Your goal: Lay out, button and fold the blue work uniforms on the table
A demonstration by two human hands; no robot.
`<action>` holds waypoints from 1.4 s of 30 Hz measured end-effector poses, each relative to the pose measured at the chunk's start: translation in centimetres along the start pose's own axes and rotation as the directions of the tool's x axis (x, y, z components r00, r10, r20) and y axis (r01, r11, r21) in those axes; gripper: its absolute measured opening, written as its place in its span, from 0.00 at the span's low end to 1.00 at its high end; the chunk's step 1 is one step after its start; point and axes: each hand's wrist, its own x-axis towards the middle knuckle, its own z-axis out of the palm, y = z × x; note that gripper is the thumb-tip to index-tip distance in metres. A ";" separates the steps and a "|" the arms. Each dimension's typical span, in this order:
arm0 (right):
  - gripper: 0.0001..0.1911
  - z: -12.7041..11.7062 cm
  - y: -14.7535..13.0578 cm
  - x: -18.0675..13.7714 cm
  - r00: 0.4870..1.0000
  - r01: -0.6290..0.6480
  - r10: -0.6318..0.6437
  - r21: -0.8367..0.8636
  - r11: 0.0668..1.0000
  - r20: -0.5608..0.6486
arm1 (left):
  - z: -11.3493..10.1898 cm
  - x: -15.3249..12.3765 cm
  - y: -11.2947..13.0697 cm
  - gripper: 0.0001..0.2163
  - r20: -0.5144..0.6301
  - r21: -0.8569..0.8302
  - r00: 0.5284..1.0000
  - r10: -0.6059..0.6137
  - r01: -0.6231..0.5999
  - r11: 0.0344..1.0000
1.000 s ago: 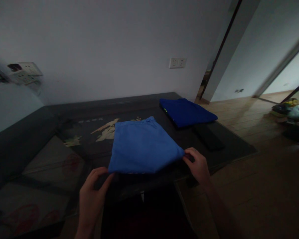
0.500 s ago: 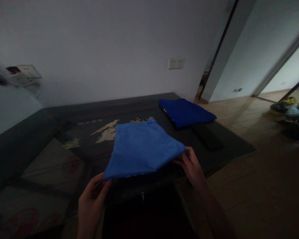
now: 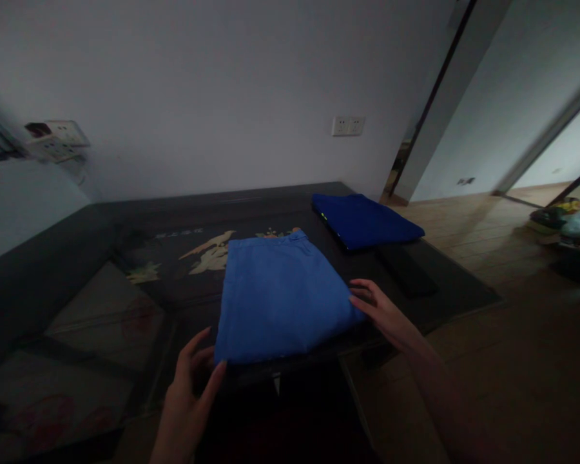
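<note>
A folded bright blue cloth (image 3: 283,296) lies flat on a dark table (image 3: 140,258) painted with pale birds. My left hand (image 3: 191,386) is at the cloth's near left corner, fingers spread and just touching its edge. At the cloth's right edge my right hand (image 3: 381,309) rests with fingers stretched out, fingertips against the fabric. Neither hand grips anything.
A darker blue folded cloth (image 3: 365,220) lies at the table's far right corner, with a flat black object (image 3: 406,269) in front of it. A white wall with a socket plate (image 3: 348,125) stands behind. Wooden floor (image 3: 502,270) and a doorway lie to the right.
The cloth's near edge was lifted between both hands half a second ago; it now lies flat nearer the table's front edge, and both hands have opened and let go.
</note>
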 end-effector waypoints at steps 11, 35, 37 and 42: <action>0.15 -0.2 1.1 0.0 0.983 0.148 -0.176 -0.367 0.918 -0.045 | -0.2 -0.1 0.3 0.18 0.068 0.187 0.978 0.196 -0.205 0.961; 0.34 5.8 1.0 5.8 0.947 0.299 -0.210 -0.907 0.297 0.243 | 4.9 3.5 2.2 0.22 0.470 0.516 0.734 0.490 -0.679 0.522; 0.35 5.8 1.1 5.8 0.948 0.298 -0.196 -0.912 0.281 0.249 | 4.9 3.4 2.2 0.23 0.478 0.525 0.731 0.487 -0.682 0.509; 0.36 5.8 0.1 6.2 0.949 0.297 -0.190 -0.914 0.278 0.250 | 4.9 3.6 2.5 0.23 0.485 0.556 0.740 0.467 -0.673 0.488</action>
